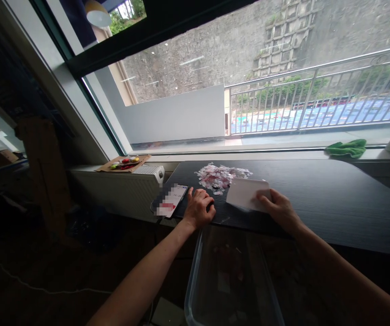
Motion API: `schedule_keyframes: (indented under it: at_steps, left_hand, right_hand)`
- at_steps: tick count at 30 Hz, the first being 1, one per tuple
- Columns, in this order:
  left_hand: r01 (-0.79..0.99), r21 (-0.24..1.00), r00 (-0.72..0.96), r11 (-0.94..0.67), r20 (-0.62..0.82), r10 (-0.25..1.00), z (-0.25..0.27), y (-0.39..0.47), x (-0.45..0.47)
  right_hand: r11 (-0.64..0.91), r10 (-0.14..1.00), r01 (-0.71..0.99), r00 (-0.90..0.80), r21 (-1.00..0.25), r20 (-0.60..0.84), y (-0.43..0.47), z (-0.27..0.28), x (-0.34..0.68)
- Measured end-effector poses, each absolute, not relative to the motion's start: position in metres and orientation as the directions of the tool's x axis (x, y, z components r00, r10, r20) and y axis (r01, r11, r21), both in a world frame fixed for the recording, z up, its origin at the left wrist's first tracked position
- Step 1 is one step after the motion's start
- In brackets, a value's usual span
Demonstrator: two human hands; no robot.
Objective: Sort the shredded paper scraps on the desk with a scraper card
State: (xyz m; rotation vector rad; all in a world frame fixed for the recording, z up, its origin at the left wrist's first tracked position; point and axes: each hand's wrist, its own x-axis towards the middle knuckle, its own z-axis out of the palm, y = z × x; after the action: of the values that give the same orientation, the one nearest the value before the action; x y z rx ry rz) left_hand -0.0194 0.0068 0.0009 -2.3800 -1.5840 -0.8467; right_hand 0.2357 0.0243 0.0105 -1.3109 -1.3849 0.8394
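Observation:
My right hand point(279, 208) grips a white card point(248, 192) by its right end, thumb on the near face. The card is tilted over the dark table, just in front of a heap of small torn paper scraps point(219, 176). My left hand point(199, 208) rests at the table's near edge with loosely bent fingers apart and nothing seen in them. Beside it on the left lies a phone point(176, 199) with its screen lit and partly blurred out. Below the edge stands a clear plastic bin point(192, 290) with some dim scraps inside.
The black table point(317, 194) reaches up to a large window. A green cloth point(347, 148) lies on the sill at right. On the left is a white radiator point(120, 188) with cardboard and small colourful items point(125, 163) on top. A pale cable point(55, 289) crosses the floor.

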Motion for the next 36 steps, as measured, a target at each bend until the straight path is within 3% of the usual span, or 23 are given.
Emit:
schedule_keyframes:
  at_steps: [8,14,18,20,22,31,36]
  left_hand:
    - [0.884,0.192,0.272,-0.426,0.529,0.804,-0.001,0.007,-0.018]
    - [0.882,0.29,0.212,-0.37,0.457,0.864,0.01,0.021,-0.036]
    - [0.958,0.186,0.1,-0.219,0.498,0.862,0.028,0.04,-0.085]
    - [0.991,0.116,0.015,-0.072,0.432,0.902,0.035,0.05,-0.113]
    - [0.995,0.096,-0.006,-0.033,0.386,0.922,0.037,0.058,-0.135]
    - [0.995,0.028,0.08,-0.092,0.287,0.955,0.034,0.052,-0.154]
    - [0.985,-0.028,0.165,-0.168,0.403,0.9,0.039,0.025,-0.165]
  right_hand:
    - [0.155,0.977,0.329,0.088,-0.931,0.194,0.023,0.014,0.237]
    - [0.17,0.972,0.315,0.101,-0.934,0.212,0.02,0.01,0.235]
    - [0.172,0.972,0.331,0.097,-0.928,0.215,0.021,0.005,0.236]
    - [0.17,0.974,0.327,0.084,-0.929,0.208,0.024,0.002,0.238]
    - [0.167,0.978,0.329,0.066,-0.929,0.199,0.028,-0.001,0.241]
    - [0.13,0.984,0.36,0.064,-0.924,0.163,0.022,0.009,0.241]
    - [0.136,0.976,0.363,0.109,-0.922,0.187,0.02,0.012,0.239]
